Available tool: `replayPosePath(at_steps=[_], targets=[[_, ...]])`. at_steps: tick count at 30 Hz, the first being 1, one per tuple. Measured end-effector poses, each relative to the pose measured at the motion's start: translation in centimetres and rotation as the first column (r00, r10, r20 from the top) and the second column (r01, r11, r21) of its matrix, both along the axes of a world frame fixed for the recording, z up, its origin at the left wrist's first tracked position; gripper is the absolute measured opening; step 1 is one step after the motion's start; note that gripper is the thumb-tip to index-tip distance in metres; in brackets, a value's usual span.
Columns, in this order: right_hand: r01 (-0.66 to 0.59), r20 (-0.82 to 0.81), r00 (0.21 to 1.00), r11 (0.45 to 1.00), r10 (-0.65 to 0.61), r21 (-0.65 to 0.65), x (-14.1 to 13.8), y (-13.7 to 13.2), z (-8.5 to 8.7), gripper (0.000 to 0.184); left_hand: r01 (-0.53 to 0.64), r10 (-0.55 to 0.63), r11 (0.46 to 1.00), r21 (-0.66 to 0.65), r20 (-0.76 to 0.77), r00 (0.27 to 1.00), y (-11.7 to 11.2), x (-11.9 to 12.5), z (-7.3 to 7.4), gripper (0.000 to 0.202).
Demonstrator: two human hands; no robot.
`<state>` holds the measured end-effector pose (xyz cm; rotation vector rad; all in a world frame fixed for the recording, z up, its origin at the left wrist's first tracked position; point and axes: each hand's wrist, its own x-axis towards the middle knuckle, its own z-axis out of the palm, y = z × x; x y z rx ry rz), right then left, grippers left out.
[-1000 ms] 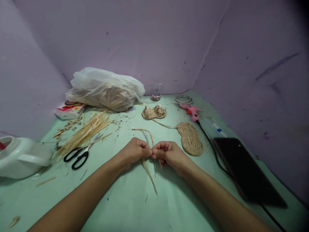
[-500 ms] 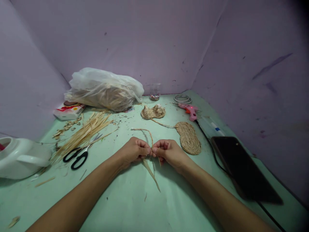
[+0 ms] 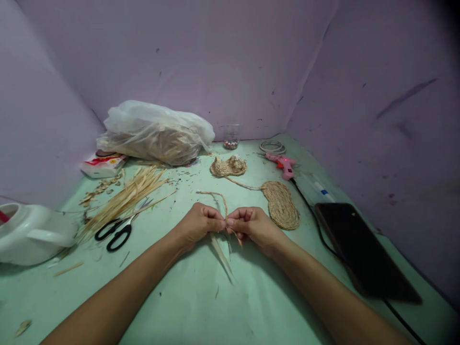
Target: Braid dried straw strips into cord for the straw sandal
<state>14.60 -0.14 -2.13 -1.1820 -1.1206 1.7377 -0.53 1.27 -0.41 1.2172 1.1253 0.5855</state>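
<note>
Fingers (image 3: 216,224) closed on the cord (image 3: 223,198): left hand (image 3: 197,224) and right hand (image 3: 256,227) both pinch it thumb to finger, tips meeting or nearly so. Cord sits front and centre over the table (image 3: 187,306), twisted end running away from the hands and bending left. Loose strands (image 3: 219,253) trail from the grip toward the wearer. Big pad (image 3: 282,206) lies right of the right hand, braid (image 3: 244,185) running from it toward small pad (image 3: 228,167) farther back. Glue gun (image 3: 285,165) beyond big pad, red light (image 3: 285,159) showing. Scissors (image 3: 126,225) and straw (image 3: 132,191) left of left hand, bag (image 3: 158,134) behind
</note>
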Motion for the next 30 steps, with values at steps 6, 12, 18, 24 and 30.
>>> replayPosePath(at_steps=[6,12,18,24,30], targets=[[-0.091,0.348,0.937,0.980,0.024,0.179,0.4,0.2,0.2,0.009,-0.068,0.072,0.996,0.052,-0.068,0.995,-0.3,0.5,-0.4,0.008],[-0.271,0.665,0.746,0.902,-0.024,0.336,1.1,-0.1,0.4,0.014,-0.076,0.086,0.993,0.089,-0.117,0.989,-0.5,0.9,-0.5,0.009],[-0.220,0.790,0.604,0.930,-0.107,0.295,0.5,-0.7,1.4,0.015,-0.184,0.192,0.980,0.068,-0.125,0.973,-0.9,1.8,-0.7,0.008],[-0.248,0.822,0.497,0.862,-0.279,0.442,-0.7,-2.3,2.0,0.017,-0.330,0.324,0.943,-0.049,-0.097,0.941,-0.8,2.2,-0.6,0.007],[-0.394,0.823,0.380,0.731,-0.421,0.556,-1.7,-3.2,0.7,0.019,-0.381,0.386,0.906,-0.184,-0.007,0.922,-0.7,2.1,0.0,0.002]])
